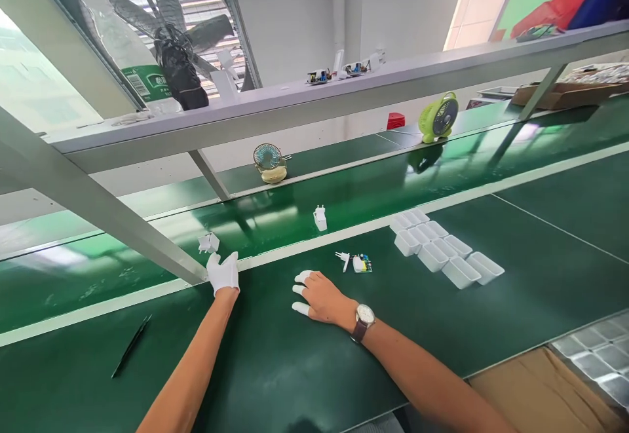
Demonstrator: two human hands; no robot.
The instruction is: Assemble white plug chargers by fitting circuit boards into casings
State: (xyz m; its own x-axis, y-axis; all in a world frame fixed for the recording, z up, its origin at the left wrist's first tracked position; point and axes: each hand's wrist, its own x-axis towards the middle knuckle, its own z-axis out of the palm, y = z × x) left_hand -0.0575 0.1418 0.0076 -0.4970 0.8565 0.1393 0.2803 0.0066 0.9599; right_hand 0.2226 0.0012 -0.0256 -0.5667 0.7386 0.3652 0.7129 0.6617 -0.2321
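Note:
My left hand (224, 273), in a white glove, reaches over the pale strip at the conveyor's edge. Its thumb and fingers are apart. Just beyond the fingertips a white plug adapter (209, 243) lies on the green belt; whether they touch is hard to tell. My right hand (319, 297) is over the green worktop with white finger cots on and its fingers spread, holding nothing. Nearest to it are a small circuit board (362, 263) and a white plug piece (343, 260) joined to it. Another white plug adapter (320, 218) stands on the belt, prongs up.
Several white plastic casings (432, 255) sit in rows at right. Black tweezers (130, 346) lie at left. A slanted metal post (147, 236) stands beside my left hand, under a shelf (275, 102). Two small fans, one green (439, 118), stand beyond the belt. A cardboard box (535, 387) is at lower right.

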